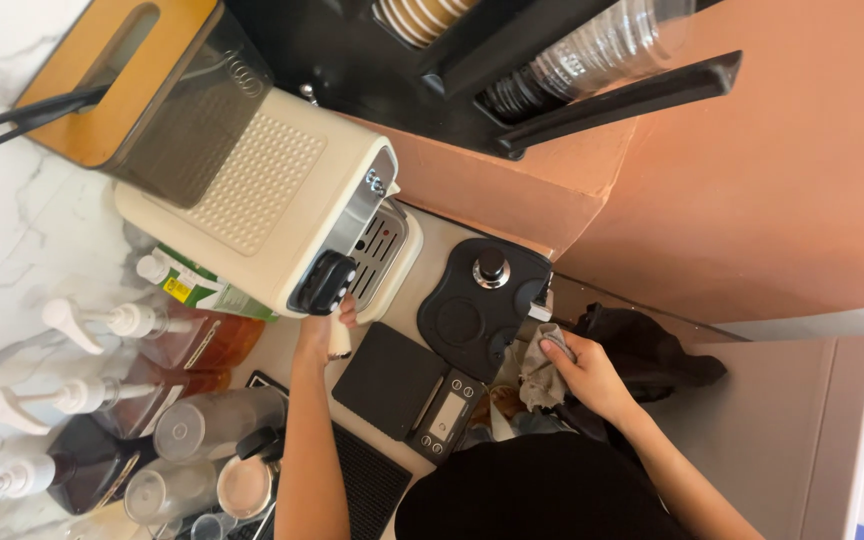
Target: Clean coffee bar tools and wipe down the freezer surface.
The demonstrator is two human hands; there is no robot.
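While the left hand point(324, 330) wraps the portafilter handle point(340, 340) — axis toward the person, right hand point(582, 375) grip clutching a grey cloth point(540, 378).

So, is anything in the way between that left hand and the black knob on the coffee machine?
Nothing visible does. The left hand sits right at the knob, fingers close against it. The scale and mat lie to one side, nearer the right hand, which grips a cloth.
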